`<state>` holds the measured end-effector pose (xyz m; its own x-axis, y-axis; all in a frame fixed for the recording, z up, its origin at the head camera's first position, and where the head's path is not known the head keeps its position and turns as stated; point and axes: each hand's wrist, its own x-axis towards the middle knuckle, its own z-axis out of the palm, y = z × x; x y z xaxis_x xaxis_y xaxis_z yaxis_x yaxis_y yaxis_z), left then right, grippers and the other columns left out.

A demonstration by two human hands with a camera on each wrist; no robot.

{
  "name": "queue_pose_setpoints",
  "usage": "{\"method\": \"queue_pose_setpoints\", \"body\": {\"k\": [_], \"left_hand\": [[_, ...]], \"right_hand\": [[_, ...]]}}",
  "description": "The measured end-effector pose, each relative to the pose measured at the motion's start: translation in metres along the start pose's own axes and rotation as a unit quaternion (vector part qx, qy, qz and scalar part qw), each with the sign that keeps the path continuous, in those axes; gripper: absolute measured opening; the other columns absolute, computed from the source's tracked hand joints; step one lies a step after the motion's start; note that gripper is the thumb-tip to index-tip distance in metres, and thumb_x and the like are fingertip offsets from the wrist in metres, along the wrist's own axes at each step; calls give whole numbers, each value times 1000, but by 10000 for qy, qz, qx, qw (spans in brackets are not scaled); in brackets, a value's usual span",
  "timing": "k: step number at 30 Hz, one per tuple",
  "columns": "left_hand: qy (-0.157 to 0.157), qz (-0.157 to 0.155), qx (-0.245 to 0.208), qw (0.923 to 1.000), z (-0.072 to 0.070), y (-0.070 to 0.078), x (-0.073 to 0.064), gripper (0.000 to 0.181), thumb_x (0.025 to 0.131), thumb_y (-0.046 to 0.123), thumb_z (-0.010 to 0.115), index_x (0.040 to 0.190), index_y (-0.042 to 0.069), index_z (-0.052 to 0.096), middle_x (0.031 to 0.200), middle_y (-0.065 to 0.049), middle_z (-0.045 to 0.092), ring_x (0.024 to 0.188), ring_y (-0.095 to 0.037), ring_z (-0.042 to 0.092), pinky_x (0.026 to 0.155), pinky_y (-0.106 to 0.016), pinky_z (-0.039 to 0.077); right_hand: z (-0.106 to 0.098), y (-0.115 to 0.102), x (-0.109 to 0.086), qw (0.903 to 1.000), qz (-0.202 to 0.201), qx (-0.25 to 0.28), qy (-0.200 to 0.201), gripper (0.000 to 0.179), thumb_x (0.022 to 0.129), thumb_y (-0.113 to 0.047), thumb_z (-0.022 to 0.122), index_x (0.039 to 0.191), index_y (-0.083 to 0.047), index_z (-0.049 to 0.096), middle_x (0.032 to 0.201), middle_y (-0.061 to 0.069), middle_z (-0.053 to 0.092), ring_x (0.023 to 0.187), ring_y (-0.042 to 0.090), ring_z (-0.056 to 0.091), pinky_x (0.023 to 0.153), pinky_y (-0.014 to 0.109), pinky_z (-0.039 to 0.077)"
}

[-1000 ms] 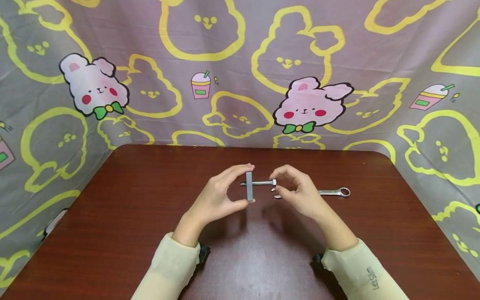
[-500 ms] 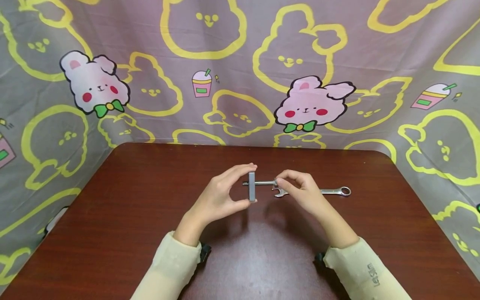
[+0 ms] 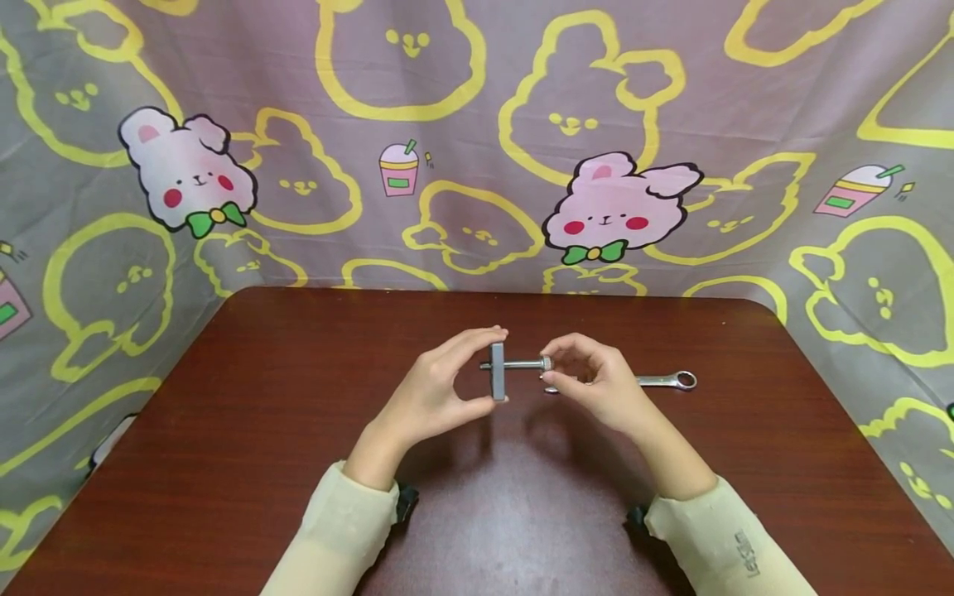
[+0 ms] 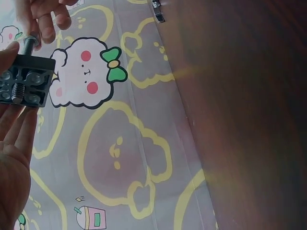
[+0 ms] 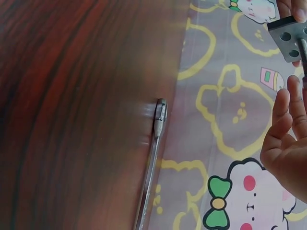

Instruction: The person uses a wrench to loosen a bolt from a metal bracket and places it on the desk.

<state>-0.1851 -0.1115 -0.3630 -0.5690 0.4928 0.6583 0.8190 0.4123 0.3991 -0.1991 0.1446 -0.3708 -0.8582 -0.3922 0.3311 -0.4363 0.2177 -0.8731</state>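
My left hand (image 3: 432, 389) grips a grey plate (image 3: 498, 377) by its top and bottom edges, thumb below and fingers above, over the table. Through the plate runs a long hex bolt (image 3: 525, 364), level, its head toward the right. In the left wrist view its threaded end (image 4: 18, 93) sticks out among several holes of the plate. My right hand (image 3: 599, 385) has thumb and index finger at the bolt head, curled round it. From the right wrist, the plate (image 5: 286, 38) shows at the upper right with round holes.
A combination wrench (image 3: 663, 382) lies on the dark red wooden table (image 3: 298, 463) behind and beneath my right hand, its open end partly covered by the fingers. A patterned cloth (image 3: 462, 149) hangs along the back and both sides of the table.
The right fingers closed over the bolt head half a second ago and have since shifted, so the head shows again between them. The left hand and plate stay nearly in place.
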Motion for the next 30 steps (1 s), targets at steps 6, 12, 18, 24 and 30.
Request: {"method": "queue_pose_setpoints", "body": {"k": [6,12,18,24,30], "left_hand": [[7,-32,-29,10000,1,-1,0,71,71,8,84,135,7,55,137,-9,61,125,-20,60,103,-34,52],[2,-30,-26,10000,2,0,0,71,71,10,85,135,7,54,137,-9,61,124,-20,60,102,-34,52],[10,-35,6,10000,2,0,0,71,72,10,85,136,8,54,137,-9,61,124,-20,60,103,-34,52],[24,-1,15,10000,2,0,1,72,71,9,85,136,8,54,137,-9,61,124,-21,60,103,-34,52],[-29,-1,35,10000,2,-1,0,71,72,8,84,136,7,54,138,-9,60,125,-20,60,103,-34,52]], "right_hand": [[2,-3,-1,9999,-127,-70,39,26,85,3,72,107,-3,61,97,11,68,84,9,68,70,26,57],[1,-3,-1,9997,-231,-52,81,24,86,1,72,108,-4,62,96,4,67,84,8,68,67,25,57],[1,-3,3,9994,-71,-321,103,12,94,-8,65,106,-6,68,100,7,69,89,8,63,73,25,53],[1,-2,6,9980,137,-611,32,10,96,-13,63,100,-7,71,89,4,70,85,5,60,73,26,51],[2,-1,5,9989,233,-404,-48,8,94,-11,67,99,-7,70,89,1,69,82,9,64,70,27,55]]}}
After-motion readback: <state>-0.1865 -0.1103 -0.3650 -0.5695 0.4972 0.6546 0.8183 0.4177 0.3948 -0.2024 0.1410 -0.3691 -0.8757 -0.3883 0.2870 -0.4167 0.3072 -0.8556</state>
